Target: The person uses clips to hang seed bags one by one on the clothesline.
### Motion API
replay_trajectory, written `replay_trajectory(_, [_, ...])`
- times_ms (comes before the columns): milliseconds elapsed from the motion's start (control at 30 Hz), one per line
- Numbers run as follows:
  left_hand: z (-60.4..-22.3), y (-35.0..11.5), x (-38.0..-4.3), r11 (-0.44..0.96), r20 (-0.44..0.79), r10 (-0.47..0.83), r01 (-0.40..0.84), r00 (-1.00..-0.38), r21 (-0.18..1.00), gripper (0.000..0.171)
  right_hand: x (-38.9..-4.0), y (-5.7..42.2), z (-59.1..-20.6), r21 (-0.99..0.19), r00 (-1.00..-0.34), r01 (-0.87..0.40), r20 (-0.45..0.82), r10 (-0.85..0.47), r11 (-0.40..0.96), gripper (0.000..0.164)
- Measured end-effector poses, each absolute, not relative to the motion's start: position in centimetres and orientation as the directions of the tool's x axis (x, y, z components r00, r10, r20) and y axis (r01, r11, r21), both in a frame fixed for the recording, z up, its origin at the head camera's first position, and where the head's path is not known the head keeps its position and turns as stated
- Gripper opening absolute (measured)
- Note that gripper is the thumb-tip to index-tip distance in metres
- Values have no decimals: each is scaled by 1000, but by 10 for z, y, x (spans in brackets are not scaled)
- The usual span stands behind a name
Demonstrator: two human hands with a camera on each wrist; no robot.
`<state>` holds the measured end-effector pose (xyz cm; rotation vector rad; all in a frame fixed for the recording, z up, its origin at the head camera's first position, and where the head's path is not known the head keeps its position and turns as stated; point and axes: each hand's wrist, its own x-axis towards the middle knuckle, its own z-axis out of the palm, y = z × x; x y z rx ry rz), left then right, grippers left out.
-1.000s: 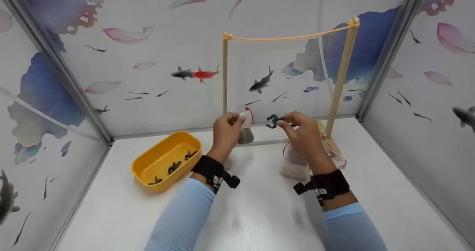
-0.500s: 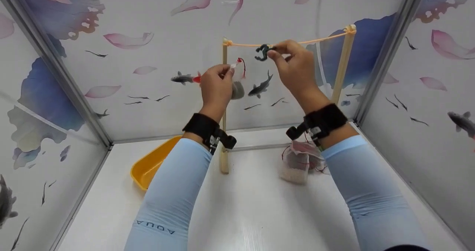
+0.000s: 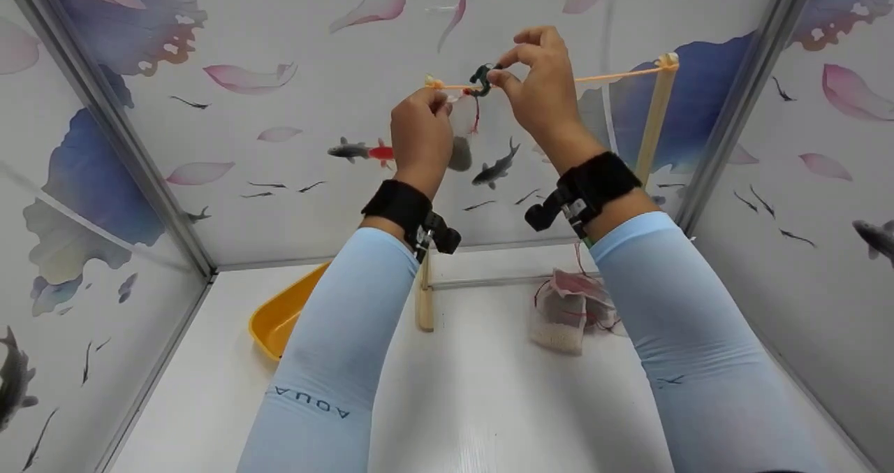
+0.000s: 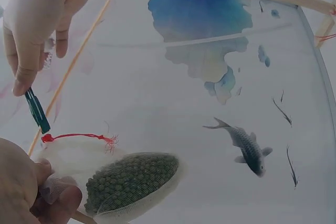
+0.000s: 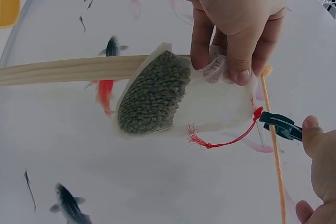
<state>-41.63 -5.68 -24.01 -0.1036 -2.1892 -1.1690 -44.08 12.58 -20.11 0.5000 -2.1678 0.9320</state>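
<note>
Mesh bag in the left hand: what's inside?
Small, round, dark green grains show through the mesh bag, gathered at its lower end. The left hand covers part of the bag it pinches, and the outer grains hide whatever lies deeper.

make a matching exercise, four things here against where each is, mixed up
1. dark green plastic clip
2. white mesh bag with dark green contents
3. yellow plastic tub
4. thin orange cord

A. strung between pale wooden posts
B. pinched in the right hand
C. partly behind the light-blue left sleeve, head view
D. gripped in the left hand

Pairs: 1-B; 2-D; 3-C; 4-A
</note>
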Motion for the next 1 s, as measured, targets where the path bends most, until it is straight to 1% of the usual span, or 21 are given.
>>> replay_trajectory(200, [-240, -54, -419, 594, 569, -225, 352, -791, 723, 16, -448, 127, -194, -446, -693, -589, 708, -137, 674, 25])
replay_trajectory(433, [-244, -51, -421, 580, 604, -212, 398, -769, 710, 13, -450, 130, -189, -482, -772, -559, 600, -210, 675, 25])
replay_trajectory(533, [-245, -50, -421, 569, 609, -203, 414, -767, 711, 12, -450, 131, -189, -493, -807, -536, 538, -245, 685, 31])
replay_trajectory(667, [-250, -49, -419, 544, 596, -201, 417, -778, 728, 11, -448, 137, -192, -497, -846, -505, 448, -290, 705, 43])
replay_trajectory(800, [-257, -50, -415, 533, 573, -179, 411, -799, 740, 14, -447, 142, -198, -503, -849, -513, 414, -328, 695, 47])
replay_trajectory(900, [-265, -51, -411, 531, 571, -159, 418, -805, 737, 16, -446, 146, -204, -501, -843, -525, 418, -339, 688, 48])
replay_trajectory(1000, [-274, -52, -408, 521, 565, -140, 424, -813, 741, 18, -444, 148, -211, -470, -838, -527, 426, -341, 708, 48])
